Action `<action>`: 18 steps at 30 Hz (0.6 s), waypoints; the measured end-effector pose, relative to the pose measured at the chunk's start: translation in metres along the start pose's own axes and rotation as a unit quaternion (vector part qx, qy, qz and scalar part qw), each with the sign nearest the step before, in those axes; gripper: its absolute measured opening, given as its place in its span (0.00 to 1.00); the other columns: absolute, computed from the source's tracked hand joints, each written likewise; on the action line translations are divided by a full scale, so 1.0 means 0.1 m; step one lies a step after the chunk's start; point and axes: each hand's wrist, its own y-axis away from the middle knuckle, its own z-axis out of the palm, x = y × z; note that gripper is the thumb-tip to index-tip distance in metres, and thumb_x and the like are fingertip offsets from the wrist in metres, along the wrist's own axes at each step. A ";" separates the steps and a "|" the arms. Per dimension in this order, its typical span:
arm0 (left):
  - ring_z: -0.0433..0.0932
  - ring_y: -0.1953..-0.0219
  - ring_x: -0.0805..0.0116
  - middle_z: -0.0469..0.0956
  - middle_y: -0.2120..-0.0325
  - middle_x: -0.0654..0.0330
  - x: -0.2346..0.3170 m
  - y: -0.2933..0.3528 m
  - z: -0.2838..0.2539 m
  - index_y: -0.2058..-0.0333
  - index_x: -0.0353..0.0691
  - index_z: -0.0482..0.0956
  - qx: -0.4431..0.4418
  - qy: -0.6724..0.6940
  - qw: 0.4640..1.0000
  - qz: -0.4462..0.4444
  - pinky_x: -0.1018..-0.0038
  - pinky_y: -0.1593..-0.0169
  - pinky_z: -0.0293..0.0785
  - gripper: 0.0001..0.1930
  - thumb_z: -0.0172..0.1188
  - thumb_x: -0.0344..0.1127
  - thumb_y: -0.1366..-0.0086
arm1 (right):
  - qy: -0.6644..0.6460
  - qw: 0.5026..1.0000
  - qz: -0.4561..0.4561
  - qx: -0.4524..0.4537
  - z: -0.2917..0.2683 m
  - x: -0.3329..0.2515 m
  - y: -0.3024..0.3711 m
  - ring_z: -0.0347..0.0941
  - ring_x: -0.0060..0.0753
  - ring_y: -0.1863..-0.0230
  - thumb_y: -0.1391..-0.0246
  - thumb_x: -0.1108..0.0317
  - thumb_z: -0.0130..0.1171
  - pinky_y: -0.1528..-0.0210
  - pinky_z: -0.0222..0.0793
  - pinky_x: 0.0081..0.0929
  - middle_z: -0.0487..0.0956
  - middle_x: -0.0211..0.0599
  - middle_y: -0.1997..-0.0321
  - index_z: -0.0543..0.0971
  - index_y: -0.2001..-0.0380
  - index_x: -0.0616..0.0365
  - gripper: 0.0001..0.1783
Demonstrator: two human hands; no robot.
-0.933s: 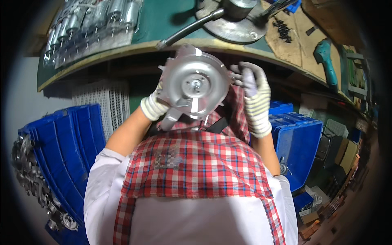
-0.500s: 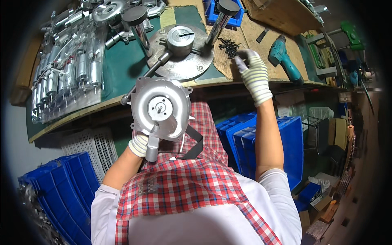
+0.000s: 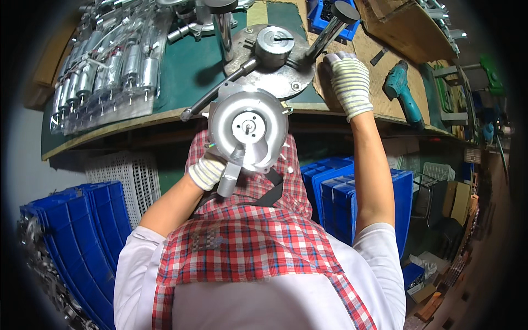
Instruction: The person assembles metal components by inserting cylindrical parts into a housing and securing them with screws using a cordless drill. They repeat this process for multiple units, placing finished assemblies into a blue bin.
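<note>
My left hand (image 3: 208,171), in a striped work glove, holds a round silver metal blower housing (image 3: 248,131) from below, over my lap. Its fingers are mostly hidden behind the part. The housing's round face is turned up, with a central shaft and small holes around it, and its outlet spout points toward me. My right hand (image 3: 351,85), gloved alike, rests on the cardboard at the bench's right. Those fingers are curled over the spot of a pile of small black screws, now covered by the hand; what they grip, if anything, is hidden.
Beyond the housing stands a round metal fixture (image 3: 275,47) with posts and a lever handle (image 3: 220,91). A teal power drill (image 3: 404,96) lies right of my right hand. Bagged silver motors (image 3: 104,71) fill the bench's left. Blue crates (image 3: 368,192) stand below, and a blue bin (image 3: 316,22) at the back.
The view has shifted, so the bench sits further right in it. My right hand has moved onto the screw pile and curled its fingers. My left hand still holds the blower housing.
</note>
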 end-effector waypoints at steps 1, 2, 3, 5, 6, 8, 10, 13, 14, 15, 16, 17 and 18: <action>0.73 0.37 0.63 0.70 0.36 0.57 -0.02 0.01 0.01 0.32 0.41 0.63 -0.002 -0.004 1.000 0.011 0.63 0.33 0.72 0.30 0.62 0.39 0.29 | -0.017 0.999 0.031 0.019 0.03 -0.02 0.03 0.78 0.52 0.54 0.42 0.61 0.61 0.54 0.75 0.46 0.83 0.42 0.59 0.84 0.61 0.50 0.09; 0.73 0.37 0.63 0.71 0.37 0.57 -0.02 0.03 0.02 0.32 0.41 0.64 -0.003 -0.005 1.000 0.019 0.63 0.33 0.72 0.30 0.62 0.39 0.29 | -0.034 0.997 0.063 0.038 0.09 -0.03 0.07 0.78 0.52 0.54 0.42 0.61 0.62 0.54 0.75 0.46 0.83 0.42 0.59 0.84 0.61 0.50 0.09; 0.73 0.37 0.64 0.71 0.37 0.57 -0.01 0.03 0.02 0.33 0.41 0.64 -0.007 -0.009 1.000 0.027 0.63 0.34 0.72 0.30 0.62 0.39 0.29 | -0.036 0.994 0.082 0.055 0.09 -0.03 0.09 0.78 0.51 0.55 0.42 0.60 0.62 0.53 0.74 0.46 0.83 0.42 0.59 0.84 0.62 0.50 0.09; 0.73 0.38 0.64 0.71 0.38 0.57 -0.02 0.06 0.04 0.33 0.41 0.64 -0.015 -0.018 0.999 0.036 0.63 0.34 0.73 0.30 0.63 0.39 0.30 | -0.055 0.987 0.123 0.093 0.05 -0.03 0.15 0.78 0.51 0.56 0.40 0.60 0.63 0.52 0.73 0.45 0.82 0.42 0.59 0.84 0.61 0.52 0.09; 0.73 0.38 0.64 0.72 0.38 0.57 -0.04 0.05 0.04 0.34 0.40 0.65 -0.018 -0.020 0.999 0.044 0.63 0.34 0.73 0.30 0.63 0.40 0.30 | -0.070 0.980 0.130 0.133 0.00 -0.05 0.18 0.78 0.50 0.56 0.39 0.61 0.63 0.52 0.73 0.44 0.82 0.43 0.60 0.84 0.61 0.53 0.09; 0.74 0.39 0.64 0.72 0.38 0.57 -0.07 0.04 0.05 0.34 0.40 0.65 -0.029 -0.029 0.998 0.056 0.64 0.35 0.73 0.30 0.63 0.40 0.30 | -0.230 0.930 0.158 0.238 -0.36 -0.34 0.32 0.79 0.41 0.61 0.37 0.64 0.63 0.55 0.75 0.34 0.82 0.42 0.63 0.83 0.59 0.58 0.09; 0.74 0.40 0.65 0.72 0.39 0.58 -0.12 0.04 0.06 0.35 0.40 0.66 -0.043 -0.046 0.995 0.080 0.64 0.35 0.73 0.30 0.64 0.40 0.31 | -0.417 0.861 0.149 0.249 -0.74 -0.82 0.52 0.80 0.40 0.63 0.42 0.69 0.66 0.57 0.76 0.35 0.81 0.41 0.64 0.83 0.62 0.59 0.07; 0.75 0.41 0.65 0.73 0.40 0.58 -0.16 0.02 0.14 0.35 0.40 0.67 -0.069 -0.092 0.985 0.131 0.64 0.36 0.74 0.30 0.65 0.41 0.31 | -0.419 0.895 0.006 0.155 -1.08 -1.30 0.73 0.79 0.47 0.66 0.50 0.67 0.70 0.61 0.74 0.38 0.82 0.40 0.69 0.84 0.66 0.56 0.08; 0.75 0.41 0.65 0.73 0.40 0.58 -0.16 0.03 0.21 0.36 0.40 0.67 -0.077 -0.107 0.981 0.145 0.65 0.36 0.74 0.30 0.65 0.41 0.32 | -0.395 0.909 -0.014 0.129 -1.06 -1.37 0.75 0.78 0.47 0.67 0.50 0.66 0.70 0.63 0.73 0.40 0.82 0.40 0.70 0.84 0.66 0.55 0.09; 0.76 0.42 0.65 0.75 0.42 0.57 -0.10 0.04 0.35 0.37 0.39 0.67 -0.073 -0.123 0.976 0.166 0.65 0.38 0.76 0.25 0.59 0.40 0.28 | -0.385 0.914 -0.011 0.128 -1.01 -1.41 0.78 0.78 0.47 0.67 0.50 0.66 0.70 0.64 0.73 0.40 0.82 0.40 0.70 0.84 0.66 0.55 0.09; 0.77 0.42 0.65 0.76 0.43 0.57 -0.10 0.04 0.36 0.37 0.38 0.67 -0.069 -0.080 0.984 0.145 0.65 0.38 0.77 0.23 0.56 0.39 0.26 | -0.375 0.918 -0.008 0.127 -0.96 -1.44 0.80 0.78 0.47 0.68 0.50 0.66 0.70 0.64 0.73 0.40 0.82 0.40 0.70 0.83 0.66 0.55 0.09; 0.77 0.43 0.66 0.77 0.44 0.56 -0.11 0.03 0.37 0.38 0.38 0.67 -0.064 -0.035 0.990 0.125 0.65 0.39 0.78 0.21 0.53 0.39 0.24 | -0.367 0.921 -0.009 0.135 -0.95 -1.44 0.81 0.78 0.47 0.68 0.50 0.66 0.70 0.64 0.72 0.40 0.82 0.40 0.70 0.83 0.66 0.55 0.09; 0.78 0.43 0.66 0.77 0.45 0.56 -0.11 0.04 0.39 0.38 0.38 0.68 -0.057 0.011 0.993 0.104 0.65 0.40 0.78 0.19 0.49 0.39 0.22 | -0.359 0.923 -0.011 0.142 -0.94 -1.44 0.82 0.78 0.47 0.69 0.51 0.66 0.70 0.65 0.72 0.41 0.82 0.40 0.70 0.83 0.66 0.55 0.09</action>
